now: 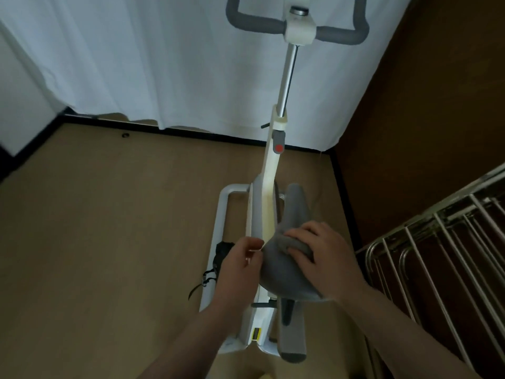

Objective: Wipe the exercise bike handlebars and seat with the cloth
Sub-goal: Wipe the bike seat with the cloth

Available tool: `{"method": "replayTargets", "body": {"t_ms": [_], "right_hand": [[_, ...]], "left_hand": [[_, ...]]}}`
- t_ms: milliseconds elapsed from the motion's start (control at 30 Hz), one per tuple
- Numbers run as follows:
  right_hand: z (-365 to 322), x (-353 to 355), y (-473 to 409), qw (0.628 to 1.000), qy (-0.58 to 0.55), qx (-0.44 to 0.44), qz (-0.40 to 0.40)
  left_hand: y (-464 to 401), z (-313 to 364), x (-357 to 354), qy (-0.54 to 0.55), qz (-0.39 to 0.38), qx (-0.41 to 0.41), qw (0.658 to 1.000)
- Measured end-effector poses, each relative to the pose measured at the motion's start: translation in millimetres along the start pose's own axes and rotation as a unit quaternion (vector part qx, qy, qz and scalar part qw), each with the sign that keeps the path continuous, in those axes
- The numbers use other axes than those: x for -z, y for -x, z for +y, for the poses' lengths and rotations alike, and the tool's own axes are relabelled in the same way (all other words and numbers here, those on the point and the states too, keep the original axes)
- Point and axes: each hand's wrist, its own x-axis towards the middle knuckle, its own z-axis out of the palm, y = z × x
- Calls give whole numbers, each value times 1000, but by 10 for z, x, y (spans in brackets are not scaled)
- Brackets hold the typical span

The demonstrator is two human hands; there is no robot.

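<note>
The seat (281,269) is grey, narrow nose pointing away, broad end nearest. A grey cloth (296,243) lies bunched on its middle, under the right hand's (325,258) fingers; it blends with the seat, so its edges are hard to tell. The left hand (240,265) sits just beside the seat's left edge. The handlebars (297,26), grey grips on a white clamp, stand well beyond both hands.
</note>
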Motion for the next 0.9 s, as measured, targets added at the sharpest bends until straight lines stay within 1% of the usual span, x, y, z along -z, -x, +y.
{"method": "replayTargets", "body": {"t_ms": [67, 100, 167, 233, 267, 333, 367, 400, 467, 500, 533, 633, 667, 733, 767, 800, 833, 900], "right_hand": [[-32, -21, 183, 997, -16, -58, 39], [-108, -55, 303, 997, -29, -63, 43], [-228, -105, 525, 998, -48, -32, 27], [-153, -96, 566, 999, -31, 3, 37], [-52, -81, 541, 998, -29, -18, 60], [96, -25, 522, 980, -88, -130, 119], [138, -33, 548, 971, -106, -170, 133], [134, -41, 603, 969, -114, -175, 134], [124, -37, 702, 989, -77, -82, 98], [183, -31, 702, 993, -77, -46, 81], [249, 2, 664, 991, -101, -54, 65], [341, 92, 578, 969, -206, -111, 72], [335, 113, 579, 970, -213, -101, 62], [364, 151, 565, 982, -186, -46, 9], [433, 173, 529, 981, -187, -38, -18], [503, 214, 464, 978, -197, -54, -35], [555, 240, 401, 974, -209, -82, -26], [538, 209, 360, 964, -227, -137, 21]], "left_hand": [[53, 50, -74, -22, 8, -20, 1000], [81, 82, -104, -37, 18, -39, 998], [133, 125, -169, -65, 37, -76, 994], [170, 111, -232, -90, 44, -102, 990], [186, 105, -260, -107, 45, -111, 987], [223, 107, -331, -150, 45, -129, 979], [244, 115, -375, -170, 45, -133, 975], [266, 121, -418, -185, 46, -135, 972], [284, 126, -484, -200, 53, -142, 968], [276, 132, -506, -200, 52, -141, 968], [259, 140, -519, -197, 45, -138, 970], [192, 171, -525, -200, 21, -133, 971], [165, 187, -511, -203, 15, -132, 970], [93, 208, -455, -198, 0, -131, 971], [57, 214, -424, -193, -8, -129, 973], [24, 218, -395, -189, -16, -127, 974], [-4, 214, -371, -184, -23, -123, 975], [-28, 211, -345, -180, -39, -107, 977]]}}
